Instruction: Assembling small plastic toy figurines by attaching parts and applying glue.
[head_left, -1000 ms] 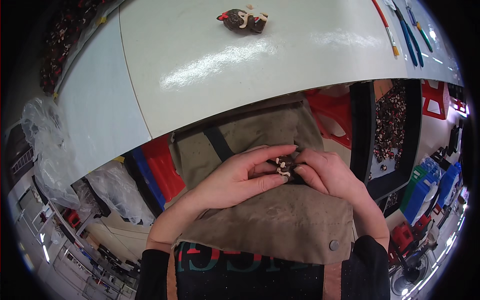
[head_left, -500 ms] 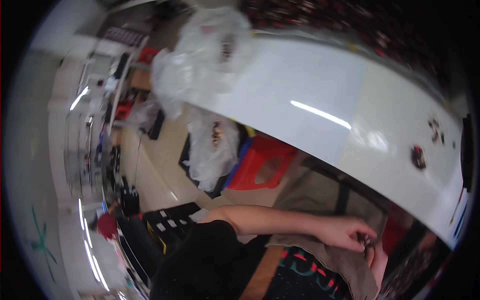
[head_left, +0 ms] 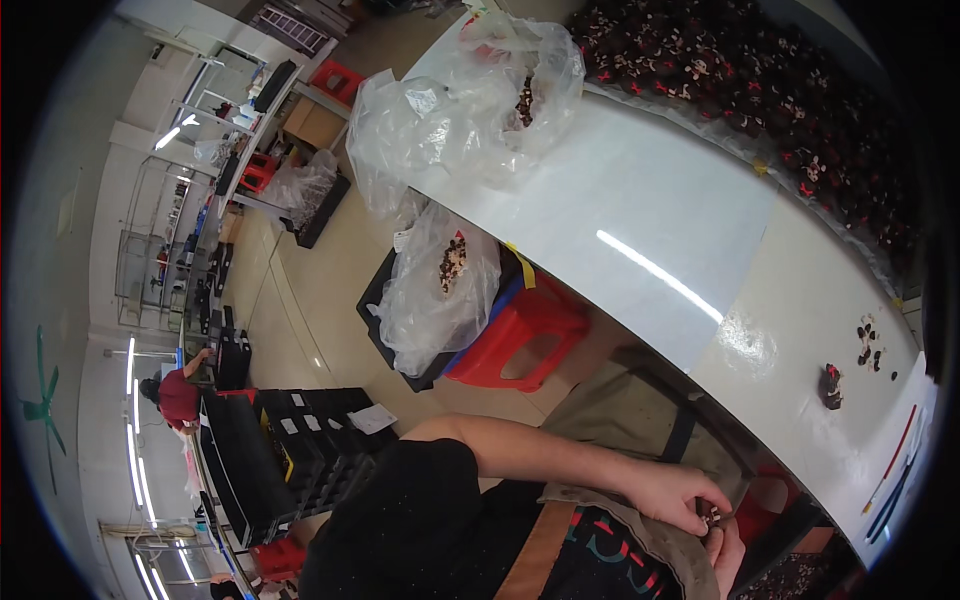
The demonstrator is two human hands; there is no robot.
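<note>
Down in my lap, my left hand [head_left: 672, 497] and right hand [head_left: 728, 546] both pinched one small dark toy piece [head_left: 711, 516] between them.

The left arm is reaching across the lower part of the view, bare from the short black sleeve down, forearm running to the right and slightly downward. The left hand [head_left: 682, 497] is sitting palm down with the knuckles up, its fingers curling in and pinching at the tips. The right hand [head_left: 727, 548] is showing just below it, only partly in view, fingers folded and meeting the left fingertips. The 2 hands are touching each other close in front of the torso. The right forearm is lying out of sight.
</note>
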